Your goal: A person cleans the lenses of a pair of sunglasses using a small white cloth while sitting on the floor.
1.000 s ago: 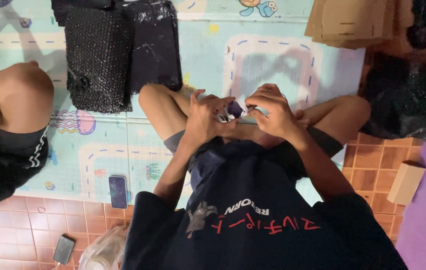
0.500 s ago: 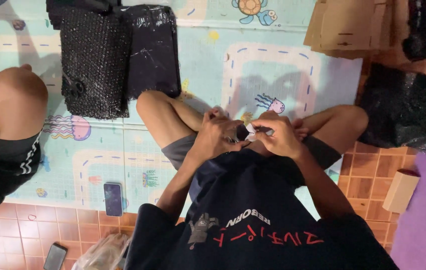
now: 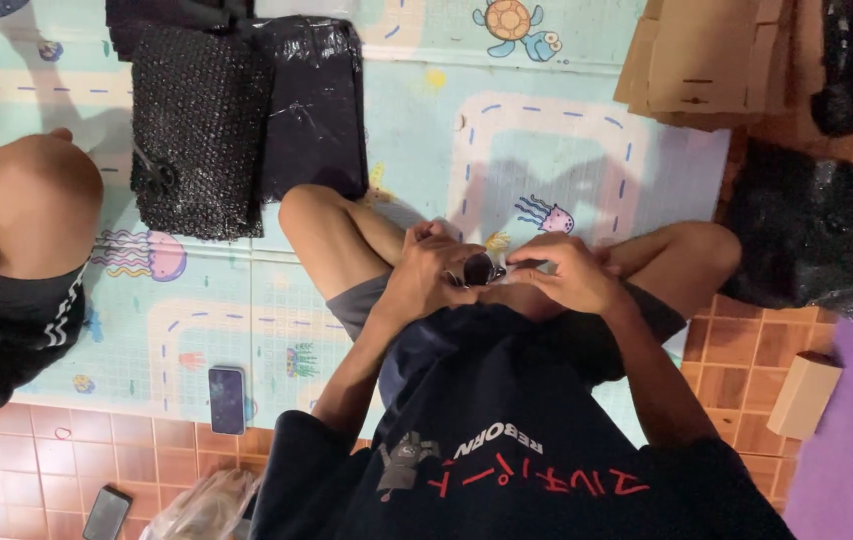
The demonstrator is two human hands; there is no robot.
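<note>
Head view: left hand [image 3: 434, 268] and right hand [image 3: 569, 275] both pinched shut on small dark object [image 3: 480, 268] over lap, open play mat [image 3: 397, 130] beyond knees, bubble-wrap stack [image 3: 197, 130] well apart.

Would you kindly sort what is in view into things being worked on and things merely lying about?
In hand:
- small dark object, held between left hand and right hand

Lying about:
- black bubble-wrap stack
- cardboard pieces
- two phones
- small cardboard box

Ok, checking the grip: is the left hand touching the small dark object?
Touching. In the head view the left hand wraps its fingers round the small dark object.
</note>
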